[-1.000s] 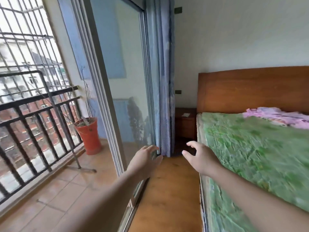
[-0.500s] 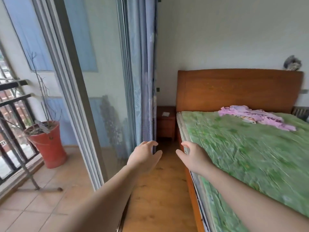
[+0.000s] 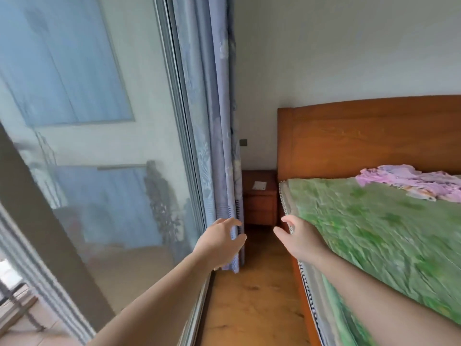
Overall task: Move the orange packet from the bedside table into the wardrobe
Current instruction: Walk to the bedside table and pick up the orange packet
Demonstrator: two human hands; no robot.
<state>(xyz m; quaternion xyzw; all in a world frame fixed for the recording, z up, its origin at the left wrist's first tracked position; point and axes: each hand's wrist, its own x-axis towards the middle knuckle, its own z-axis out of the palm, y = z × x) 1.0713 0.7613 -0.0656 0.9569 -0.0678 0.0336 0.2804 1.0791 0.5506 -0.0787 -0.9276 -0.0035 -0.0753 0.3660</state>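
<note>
Approach phase, nothing picked up yet. Left hand point(image 3: 219, 242) and right hand point(image 3: 298, 239) both held out in front, empty, fingers spread loosely apart, no grip on anything; the left one is right in front of the blue curtain point(image 3: 219, 146), contact unclear. Bedside table point(image 3: 259, 197) sits straight ahead at 12 o'clock, well beyond the hands, wedged between curtain and the wooden headboard point(image 3: 361, 136). On its top surface lies one small flat pale item point(image 3: 259, 185); looks whitish rather than orange from here, too small to say whether it's the packet, no clearly orange packet visible. Wardrobe not in view. Bed with green cover point(image 3: 374, 233) fills 2 to 4 o'clock, pink cloth point(image 3: 409, 181) bunched near the headboard, glass sliding door point(image 3: 99, 146) runs along 9 to 11 o'clock. To do this step well, I'd say: walk straight down the narrow wooden floor strip point(image 3: 249, 295), keep the left arm clear of the curtain so it doesn't drag over the table, stop close enough to look down on the top, confirm the item, then reach with the right hand since that side is open. A flat thin packet likely needs a fingertip pinch at an edge, or a slide to the table's lip first.
</note>
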